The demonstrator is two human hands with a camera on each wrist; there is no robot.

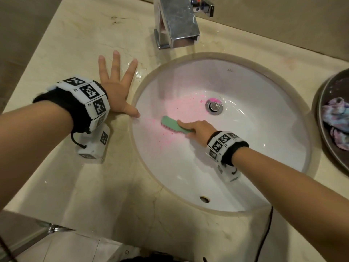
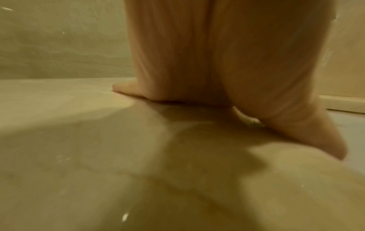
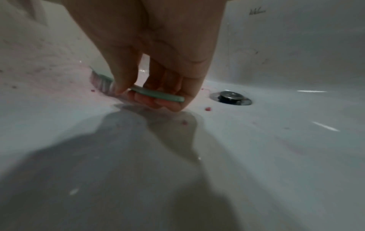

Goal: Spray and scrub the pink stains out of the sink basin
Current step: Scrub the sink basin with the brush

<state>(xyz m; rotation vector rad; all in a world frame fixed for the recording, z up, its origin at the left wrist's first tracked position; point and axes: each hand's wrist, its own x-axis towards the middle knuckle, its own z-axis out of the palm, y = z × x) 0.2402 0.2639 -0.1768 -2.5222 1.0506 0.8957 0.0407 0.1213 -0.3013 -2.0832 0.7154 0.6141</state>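
- Right hand (image 1: 198,130) grips the flat green plastic brush (image 1: 174,126) by its handle, bristles down on the pink stains (image 1: 170,114).
- Glossy white oval basin (image 1: 264,140); the speckled stains lie left of the chrome drain (image 1: 214,106).
- Left hand (image 1: 118,89) lies flat on the wet marble counter (image 1: 85,176), fingers spread wide.

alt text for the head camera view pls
A right hand scrubs pink stains in a white sink with a green brush. The left hand lies flat on the beige counter beside it.
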